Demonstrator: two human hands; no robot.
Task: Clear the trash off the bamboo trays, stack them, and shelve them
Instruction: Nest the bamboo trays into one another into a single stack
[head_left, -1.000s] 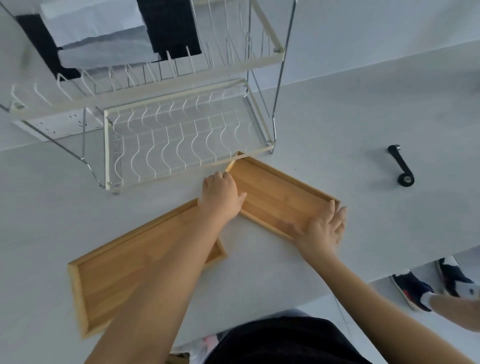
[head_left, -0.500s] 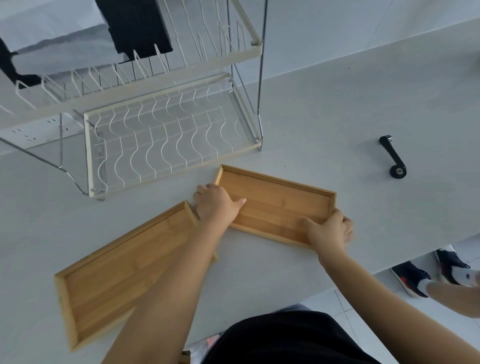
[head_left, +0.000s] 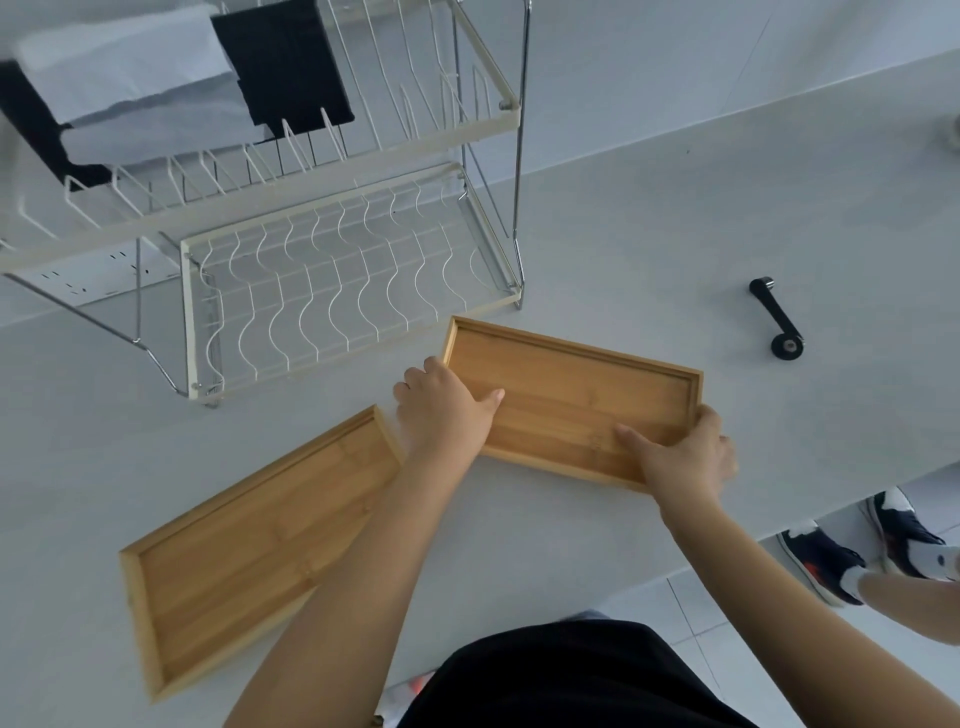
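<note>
Right hand shifted from flat on right tray to clasping its 3 o'clock end; left hand clasps 9 o'clock end. Left tray at 8 o'clock, rack at 11.

Single view only, head-worn, wide-angle. Looks forward and steeply down over the person's own forearms onto the grey worktop. Close range: both hands sit mid-frame, left hand and right hand, arms entering from the bottom edge. Rack fills the upper left, wall behind it at the top. Worktop edge runs diagonally at lower right, with floor tiles and shoes showing below it. Horizon tilted, straight lines bowed near the borders. No second view to overlap with.
</note>
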